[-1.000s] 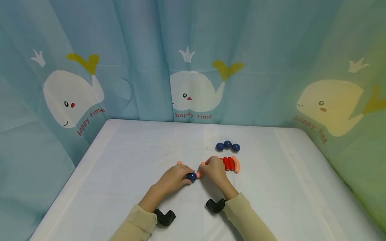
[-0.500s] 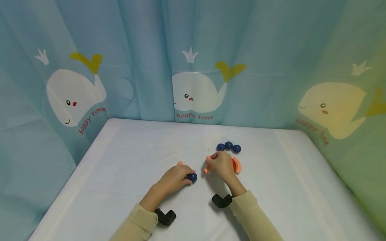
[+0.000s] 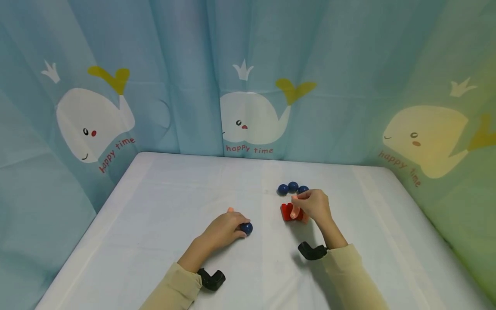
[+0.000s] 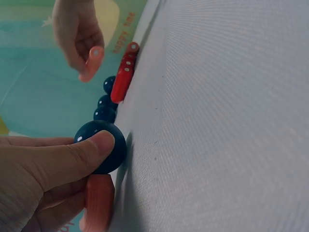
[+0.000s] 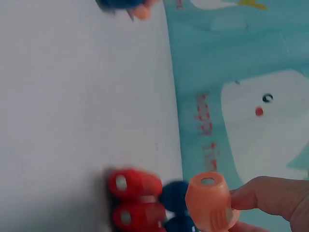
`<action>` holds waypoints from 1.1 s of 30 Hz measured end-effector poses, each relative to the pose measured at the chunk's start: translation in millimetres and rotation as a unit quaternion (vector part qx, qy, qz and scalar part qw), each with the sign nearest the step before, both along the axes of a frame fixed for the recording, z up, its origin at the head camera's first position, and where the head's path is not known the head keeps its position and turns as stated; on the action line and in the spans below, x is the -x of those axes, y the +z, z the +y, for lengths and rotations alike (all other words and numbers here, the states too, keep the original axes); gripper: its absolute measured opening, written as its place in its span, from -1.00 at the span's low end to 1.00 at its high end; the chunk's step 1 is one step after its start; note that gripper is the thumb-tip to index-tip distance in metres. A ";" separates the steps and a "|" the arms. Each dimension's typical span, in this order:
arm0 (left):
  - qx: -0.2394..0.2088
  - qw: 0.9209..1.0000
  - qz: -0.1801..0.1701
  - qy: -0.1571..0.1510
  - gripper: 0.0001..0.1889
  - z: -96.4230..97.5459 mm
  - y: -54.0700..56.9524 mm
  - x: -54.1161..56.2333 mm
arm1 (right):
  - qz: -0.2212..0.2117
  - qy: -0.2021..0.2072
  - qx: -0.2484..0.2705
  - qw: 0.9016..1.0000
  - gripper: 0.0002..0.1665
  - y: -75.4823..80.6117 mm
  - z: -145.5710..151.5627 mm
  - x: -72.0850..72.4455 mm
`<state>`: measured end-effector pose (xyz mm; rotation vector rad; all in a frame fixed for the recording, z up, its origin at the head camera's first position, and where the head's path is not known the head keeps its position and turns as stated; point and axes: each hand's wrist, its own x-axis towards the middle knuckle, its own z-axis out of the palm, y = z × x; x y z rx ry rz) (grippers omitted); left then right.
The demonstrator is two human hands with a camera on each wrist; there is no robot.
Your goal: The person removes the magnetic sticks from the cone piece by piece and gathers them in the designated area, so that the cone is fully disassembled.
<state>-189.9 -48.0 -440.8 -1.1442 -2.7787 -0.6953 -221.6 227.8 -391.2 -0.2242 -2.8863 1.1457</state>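
Note:
A dark blue ball is pinched between thumb and fingers of my left hand, low over the white table. Against that ball lies a peach curved stick, beside my lower fingers; whether the two are joined I cannot tell. My right hand grips another peach curved stick by one end, raised above a row of red sticks. One more peach stick at the row's right end is partly hidden by that hand.
Behind the red sticks sit three dark blue balls close together. Both wrists wear black camera mounts. A blue-green curtain with whale prints hangs at the back and sides of the white table.
My right hand has drawn its peach stick away from the left hand's ball and carried it rightward, up over the red sticks. The left hand has stayed in place with its ball.

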 end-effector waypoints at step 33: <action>-0.004 1.000 0.006 -0.002 -0.60 1.2 4.4 -3.8 | -0.015 -0.005 -0.023 1.000 -0.63 -29.8 55.8 11.1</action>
